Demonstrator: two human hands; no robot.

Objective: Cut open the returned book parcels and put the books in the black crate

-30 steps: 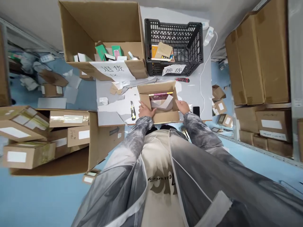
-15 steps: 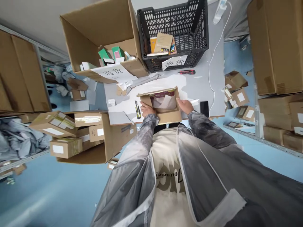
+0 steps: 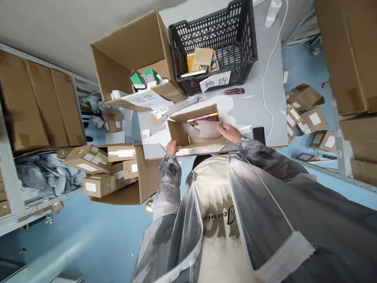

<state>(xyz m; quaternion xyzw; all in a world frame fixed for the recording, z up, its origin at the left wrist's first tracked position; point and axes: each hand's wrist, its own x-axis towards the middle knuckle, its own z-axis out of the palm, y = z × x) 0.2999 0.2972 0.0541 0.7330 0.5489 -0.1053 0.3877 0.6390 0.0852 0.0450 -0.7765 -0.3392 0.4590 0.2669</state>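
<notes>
A small cardboard box [image 3: 178, 135] stands open at the front edge of the table, its inside facing up. Inside lie a dark red book or packet [image 3: 212, 117] and a pale ribbed sheet of packing paper [image 3: 203, 129]. My left hand [image 3: 171, 147] grips the box at its front left corner, thumb on the rim. My right hand [image 3: 230, 133] is closed at the right rim, fingertips on the box edge next to the packing paper. A black phone [image 3: 258, 135] lies to the right of my right hand.
Behind are a large carton [image 3: 126, 47] holding green boxes and a black plastic crate [image 3: 210, 33] with books. A red-black box cutter [image 3: 233, 91], grey plastic wrap [image 3: 184, 106] and a white cable [image 3: 266, 74] lie on the table [image 3: 250, 108]. Parcels [image 3: 101, 184] pile at left.
The box's opening shows wider, with more of the red item visible. My left hand has moved to the box's front left corner. The yellow-black cutter beside it is now out of sight.
</notes>
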